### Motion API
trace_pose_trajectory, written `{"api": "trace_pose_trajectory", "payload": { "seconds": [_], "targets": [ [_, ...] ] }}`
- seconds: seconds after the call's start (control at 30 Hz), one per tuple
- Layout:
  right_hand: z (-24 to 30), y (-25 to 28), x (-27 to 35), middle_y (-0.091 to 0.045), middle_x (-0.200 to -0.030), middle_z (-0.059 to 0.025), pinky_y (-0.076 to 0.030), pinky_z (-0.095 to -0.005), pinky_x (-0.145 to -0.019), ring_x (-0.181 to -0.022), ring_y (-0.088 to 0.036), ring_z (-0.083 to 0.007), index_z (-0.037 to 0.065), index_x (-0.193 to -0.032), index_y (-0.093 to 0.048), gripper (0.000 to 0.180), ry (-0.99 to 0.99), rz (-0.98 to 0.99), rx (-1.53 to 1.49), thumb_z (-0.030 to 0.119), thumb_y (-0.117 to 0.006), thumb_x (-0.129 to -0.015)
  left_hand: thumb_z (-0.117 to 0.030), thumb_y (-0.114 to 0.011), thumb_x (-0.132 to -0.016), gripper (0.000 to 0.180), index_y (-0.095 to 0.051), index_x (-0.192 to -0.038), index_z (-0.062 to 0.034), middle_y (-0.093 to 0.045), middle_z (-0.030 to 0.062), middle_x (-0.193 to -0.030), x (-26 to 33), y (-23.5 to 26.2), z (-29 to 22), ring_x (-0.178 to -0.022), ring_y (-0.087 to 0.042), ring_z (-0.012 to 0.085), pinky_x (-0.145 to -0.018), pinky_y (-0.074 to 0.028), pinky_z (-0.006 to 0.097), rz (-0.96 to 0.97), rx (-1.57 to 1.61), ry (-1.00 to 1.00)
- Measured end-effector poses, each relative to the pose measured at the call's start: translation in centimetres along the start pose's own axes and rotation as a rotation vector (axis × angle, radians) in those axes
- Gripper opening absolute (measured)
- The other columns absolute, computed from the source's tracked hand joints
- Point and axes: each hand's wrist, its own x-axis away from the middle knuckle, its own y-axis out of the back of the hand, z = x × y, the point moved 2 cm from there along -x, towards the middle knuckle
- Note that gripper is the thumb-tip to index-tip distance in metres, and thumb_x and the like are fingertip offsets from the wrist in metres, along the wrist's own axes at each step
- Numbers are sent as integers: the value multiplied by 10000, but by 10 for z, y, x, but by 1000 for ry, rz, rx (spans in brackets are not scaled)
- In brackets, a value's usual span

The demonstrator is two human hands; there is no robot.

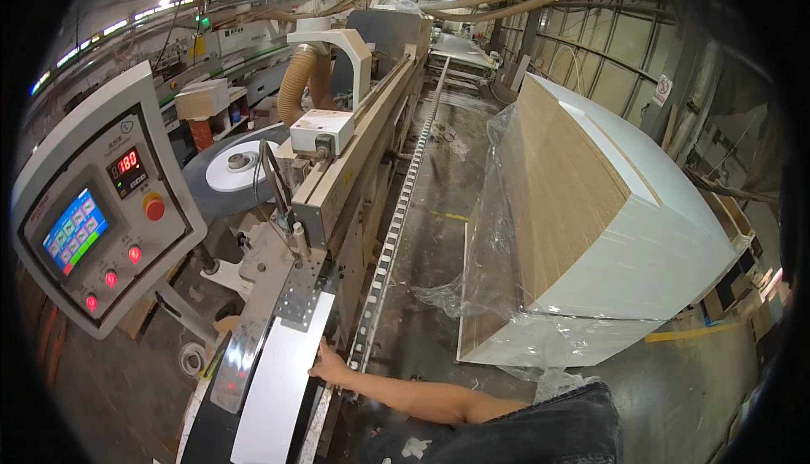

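A long narrow white panel [283, 371] lies on the feed bed of a machine, its far end under a perforated metal plate [299, 295]. My right hand [332, 369] reaches in from the right and rests against the panel's right edge. Its thumb and forefinger are spread apart, the thumb at the panel's surface and the forefinger stretched along the edge. The other fingers are mostly hidden. My left hand does not show. A shiny metal guide [236, 367] runs along the panel's left side.
At left stands a control panel [93, 211] with a lit screen and a red stop button [153, 207]. Behind the feed bed is a reel disc [236, 164]. A roller rail [396, 236] runs alongside the machine. Right of it stands a tall board stack [624, 261] with loose plastic film [498, 211].
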Motion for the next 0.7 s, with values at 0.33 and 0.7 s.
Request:
{"api": "trace_pose_trajectory", "payload": {
  "seconds": [0.33,0.7],
  "targets": [
    [21,28,-12,236,-1667,-354,-203,-522,-1306,-1581,148,-481,-254,-1546,-41,1152,242,-3,576,294,-827,-906,-207,-823,-902,843,-397,-1552,118,-398,339,-1604,4,-26,-7,-1521,-364,426,-1271,-257,463,-92,-289,62],
    [30,136,-100,251,-1634,-400,-209,-502,-1306,-1570,124,-517,-247,-1543,-71,1160,275,32,524,342,-834,-898,-251,-784,-900,602,-629,-1420,10,-605,310,-1411,-48,-124,-47,-1311,-552,456,-1150,-391,539,-161,-405,-261]
  ]
}}
